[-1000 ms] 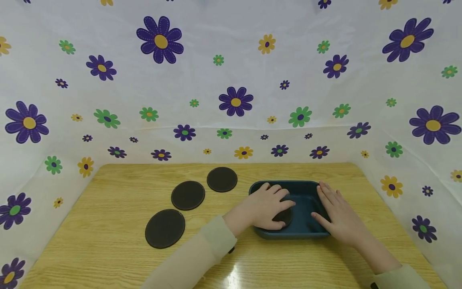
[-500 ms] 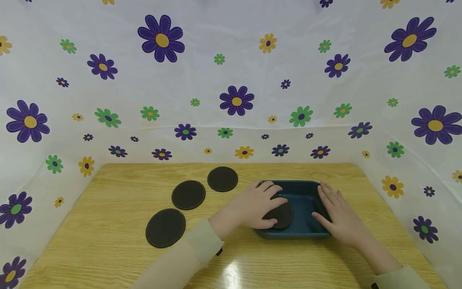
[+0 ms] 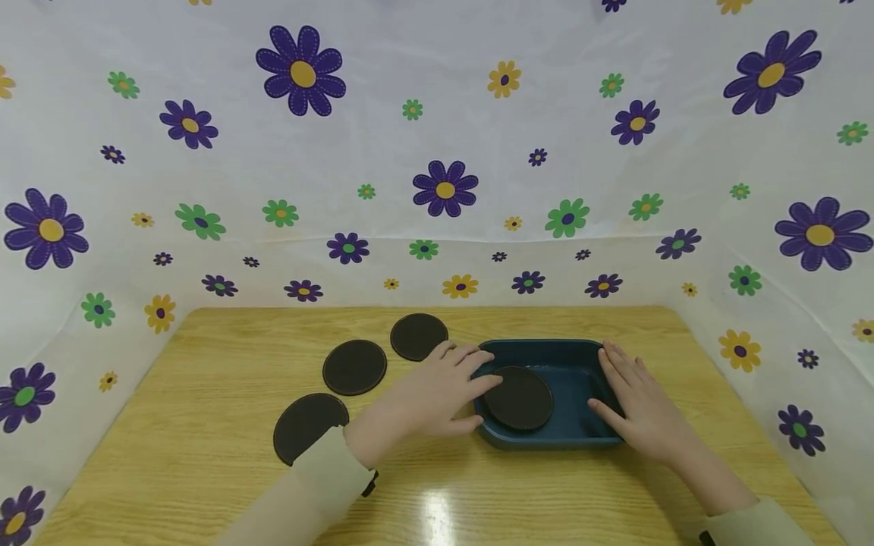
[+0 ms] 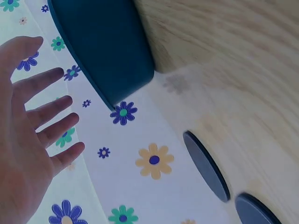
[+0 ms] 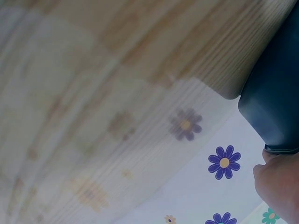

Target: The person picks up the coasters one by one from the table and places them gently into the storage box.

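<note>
Already, one dark round coaster lay flat in the left half of the blue tray, which sat on the wooden table at centre right of the head view. The left hand hovered just left of the tray with its fingers spread and almost straight, the tips over the tray's left rim and close to the coaster but gripping nothing; the left wrist view showed the same open palm with no object in it. The right hand rested flat against the tray's right rim, fingers extended and holding nothing, apparently steadying it; in the right wrist view only a sliver of that hand showed beside the tray's corner. Three more coasters lay on the table to the left: one at upper centre nearest the left fingers, one further left, and one at lower left, partly hidden by the sleeve. To do the work well, I judged, the left hand should take the nearest coaster by its edge, since a thin disc lying flat offers little to pinch, perhaps sliding it toward the table edge or tipping it up first. The right hand should keep the tray pinned so it cannot shift.
</note>
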### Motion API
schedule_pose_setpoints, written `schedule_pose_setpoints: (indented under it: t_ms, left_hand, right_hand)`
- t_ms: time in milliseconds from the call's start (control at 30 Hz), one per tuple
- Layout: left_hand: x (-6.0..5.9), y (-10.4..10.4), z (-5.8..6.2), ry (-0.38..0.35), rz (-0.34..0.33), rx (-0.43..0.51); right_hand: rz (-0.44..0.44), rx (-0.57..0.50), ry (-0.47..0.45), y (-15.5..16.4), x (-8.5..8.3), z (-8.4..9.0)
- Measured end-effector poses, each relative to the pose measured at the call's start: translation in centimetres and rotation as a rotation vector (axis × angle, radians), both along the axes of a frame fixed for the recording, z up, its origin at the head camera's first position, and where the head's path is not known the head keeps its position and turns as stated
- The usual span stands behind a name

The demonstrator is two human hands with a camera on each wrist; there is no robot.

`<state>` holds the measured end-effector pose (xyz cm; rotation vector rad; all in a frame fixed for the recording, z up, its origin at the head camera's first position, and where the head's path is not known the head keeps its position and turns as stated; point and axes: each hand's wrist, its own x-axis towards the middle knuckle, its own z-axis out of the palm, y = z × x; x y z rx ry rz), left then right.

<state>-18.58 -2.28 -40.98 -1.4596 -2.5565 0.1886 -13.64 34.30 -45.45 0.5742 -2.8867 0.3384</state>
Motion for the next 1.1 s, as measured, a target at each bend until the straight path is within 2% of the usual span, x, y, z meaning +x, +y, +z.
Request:
schedule_pose_setpoints:
  t_ms: [300,733,933,1100]
  left_hand:
    - [1.1,-3.6,-0.8,-0.028,0.016,0.070]
    - [2.2,-8.7,-3.1,-0.081,0.103,0.124]
    - [2.4,-10.9,-4.1,-0.066,0.132,0.140]
    - [2.5,-12.3,-4.2,-0.056,0.126,0.152]
  right_hand:
    - [0.000,-0.009,-0.013,0.0,0.0,0.2]
    - [-0.003,0.003,-0.027,0.0,-0.2,0.2]
    - [-0.001,-0.003,-0.026,0.0,-0.3,0.3]
    - [-0.006,-0.003,-0.033,0.0,-0.3,0.5]
